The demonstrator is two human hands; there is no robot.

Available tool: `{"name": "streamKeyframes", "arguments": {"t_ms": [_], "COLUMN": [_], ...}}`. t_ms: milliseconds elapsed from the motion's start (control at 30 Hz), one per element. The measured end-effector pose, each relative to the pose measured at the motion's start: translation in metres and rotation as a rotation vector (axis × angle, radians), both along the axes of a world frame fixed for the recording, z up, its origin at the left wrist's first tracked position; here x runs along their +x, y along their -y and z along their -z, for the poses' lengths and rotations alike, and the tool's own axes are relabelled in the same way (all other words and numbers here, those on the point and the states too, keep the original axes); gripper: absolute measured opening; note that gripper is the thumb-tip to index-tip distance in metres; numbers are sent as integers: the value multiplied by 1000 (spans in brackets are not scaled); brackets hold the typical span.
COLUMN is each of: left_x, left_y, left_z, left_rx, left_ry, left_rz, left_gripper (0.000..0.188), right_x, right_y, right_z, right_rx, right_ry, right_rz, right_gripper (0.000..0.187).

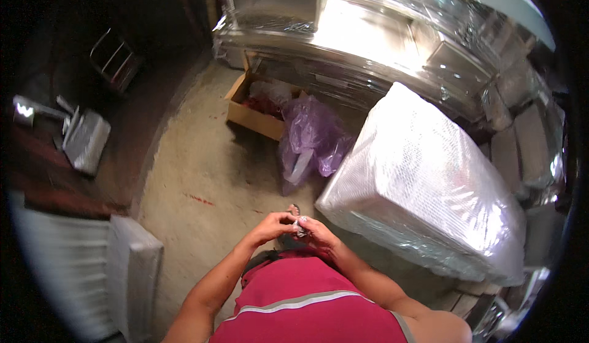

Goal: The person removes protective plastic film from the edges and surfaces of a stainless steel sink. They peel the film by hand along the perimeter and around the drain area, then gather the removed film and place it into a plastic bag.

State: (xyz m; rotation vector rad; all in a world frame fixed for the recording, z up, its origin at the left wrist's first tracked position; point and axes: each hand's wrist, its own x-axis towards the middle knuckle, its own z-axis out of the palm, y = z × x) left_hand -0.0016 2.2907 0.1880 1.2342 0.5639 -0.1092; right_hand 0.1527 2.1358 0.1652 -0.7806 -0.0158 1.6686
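My left hand [274, 227] and my right hand [320, 235] meet in front of my waist, fingers bent inward. Pinched between them is a small crumpled whitish piece [301, 223], perhaps plastic film or tape; it is too small to name surely. Part of a sandalled foot [294, 209] shows just beyond the fingers. To the right, nearest my right hand, stands a large block-shaped item wrapped in bubble wrap [423, 159]. Ahead on the floor, a heap of purple translucent plastic [311, 125] lies against an open cardboard box [254, 119].
A long metal unit in stretch film [270, 11] spans the back. More wrapped items [521, 140] stack along the right. A white wrapped panel [136, 263] stands at lower left. Beyond the edge of the concrete floor [190, 159] are a metal-framed trolley [116, 64] and a wrapped piece [88, 142].
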Motion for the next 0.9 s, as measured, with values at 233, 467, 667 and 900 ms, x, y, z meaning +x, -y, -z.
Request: {"name": "streamKeyframes", "arguments": {"t_ms": [233, 467, 667, 900], "left_x": [41, 237, 445, 525], "left_y": [-197, -372, -450, -420], "left_z": [-4, 95, 229, 340], "left_rx": [74, 919, 1137, 865], "left_ry": [-311, -408, -376, -202], "left_rz": [-343, 159, 423, 1222], "left_gripper": [25, 41, 84, 74], "right_x": [55, 77, 30, 9], "right_y": [-94, -114, -116, -187], "right_z": [-2, -1, 15, 3], "right_rx": [-167, -345, -973, -1197], "right_ry": [218, 92, 192, 72], "right_rz": [248, 633, 965, 791], "right_gripper": [17, 13, 6, 47]}}
